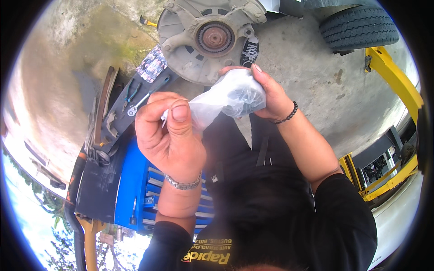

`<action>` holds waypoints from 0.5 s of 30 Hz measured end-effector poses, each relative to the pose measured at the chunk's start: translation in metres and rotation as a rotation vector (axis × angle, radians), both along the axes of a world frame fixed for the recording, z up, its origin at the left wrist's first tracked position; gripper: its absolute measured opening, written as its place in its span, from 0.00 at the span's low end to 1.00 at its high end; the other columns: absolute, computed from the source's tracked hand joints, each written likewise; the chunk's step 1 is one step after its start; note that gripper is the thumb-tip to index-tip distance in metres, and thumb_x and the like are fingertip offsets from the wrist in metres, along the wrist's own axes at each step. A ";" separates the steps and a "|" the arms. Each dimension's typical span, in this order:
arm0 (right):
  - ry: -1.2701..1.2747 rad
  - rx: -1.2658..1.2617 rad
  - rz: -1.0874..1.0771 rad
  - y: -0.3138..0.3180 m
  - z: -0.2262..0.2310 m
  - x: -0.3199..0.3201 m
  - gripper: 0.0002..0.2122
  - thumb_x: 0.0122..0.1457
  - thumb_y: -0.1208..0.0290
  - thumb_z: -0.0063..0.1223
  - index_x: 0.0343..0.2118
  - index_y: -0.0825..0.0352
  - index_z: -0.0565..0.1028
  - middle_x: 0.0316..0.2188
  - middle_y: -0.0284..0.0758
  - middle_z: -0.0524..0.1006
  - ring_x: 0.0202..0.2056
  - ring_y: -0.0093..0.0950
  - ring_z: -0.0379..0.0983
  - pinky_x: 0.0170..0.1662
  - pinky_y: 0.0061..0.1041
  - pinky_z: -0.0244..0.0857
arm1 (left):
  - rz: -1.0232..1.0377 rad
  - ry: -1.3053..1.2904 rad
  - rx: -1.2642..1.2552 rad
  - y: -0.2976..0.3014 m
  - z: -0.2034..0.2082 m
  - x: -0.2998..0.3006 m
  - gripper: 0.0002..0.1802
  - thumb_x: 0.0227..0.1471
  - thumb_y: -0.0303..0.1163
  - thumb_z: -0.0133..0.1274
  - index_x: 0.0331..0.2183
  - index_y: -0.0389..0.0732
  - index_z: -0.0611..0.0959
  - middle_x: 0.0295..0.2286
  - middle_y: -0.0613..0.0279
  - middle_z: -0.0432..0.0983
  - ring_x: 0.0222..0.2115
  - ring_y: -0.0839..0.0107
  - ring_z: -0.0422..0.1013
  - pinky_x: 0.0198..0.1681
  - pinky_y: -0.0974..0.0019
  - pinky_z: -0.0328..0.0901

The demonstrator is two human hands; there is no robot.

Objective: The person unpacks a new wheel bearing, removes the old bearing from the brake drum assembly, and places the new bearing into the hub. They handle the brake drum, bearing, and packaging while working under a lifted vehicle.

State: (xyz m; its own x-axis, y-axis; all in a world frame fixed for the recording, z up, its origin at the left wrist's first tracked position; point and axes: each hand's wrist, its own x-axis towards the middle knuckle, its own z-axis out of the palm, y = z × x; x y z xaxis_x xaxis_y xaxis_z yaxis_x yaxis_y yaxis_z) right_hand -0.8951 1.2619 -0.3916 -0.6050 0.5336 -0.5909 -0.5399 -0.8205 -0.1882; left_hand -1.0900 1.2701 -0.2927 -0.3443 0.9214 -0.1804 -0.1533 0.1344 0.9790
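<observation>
A translucent white plastic bag hangs between my hands at the middle of the view. My left hand is closed, pinching the gathered end of the bag between thumb and fingers. Around the bag's fuller end curls my right hand. Something grey and rounded shows dimly through the plastic there; its kind is blurred by the bag. Just beyond my hands stands a wheel hub with a rusty centre, set in front of a grey dust shield.
At left, a ratchet and pliers lie on a dark lift arm beside a crumpled patterned cloth. A blue tool cart stands by my left arm. A tire lies far right, near a yellow lift arm.
</observation>
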 end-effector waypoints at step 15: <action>0.526 0.266 -0.275 -0.058 -0.054 0.010 0.35 0.63 0.37 0.53 0.51 0.73 0.81 0.50 0.50 0.78 0.55 0.44 0.75 0.58 0.44 0.72 | -0.871 0.482 0.147 0.017 0.070 0.013 0.35 0.27 0.48 0.79 0.40 0.47 0.82 0.33 0.68 0.81 0.38 0.64 0.77 0.51 0.55 0.62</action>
